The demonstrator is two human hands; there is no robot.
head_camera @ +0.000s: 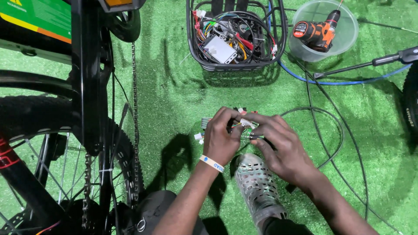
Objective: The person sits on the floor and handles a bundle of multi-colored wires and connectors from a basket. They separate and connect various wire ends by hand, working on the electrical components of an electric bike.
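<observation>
Hands meet over green turf; left hand (222, 138) and right hand (278, 146) pinch one bundle of wire connectors (244, 123).

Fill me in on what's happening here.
A person crouched on green turf works both hands on a small wire bundle with white connectors. The left hand and right hand pinch it together above a grey shoe. A bicycle wheel and chain stand at left; a wire basket of cables and a drill in a bowl lie ahead.

Bike repair workshop, bicycle wheel (35, 126), cordless drill (317, 33)
</observation>
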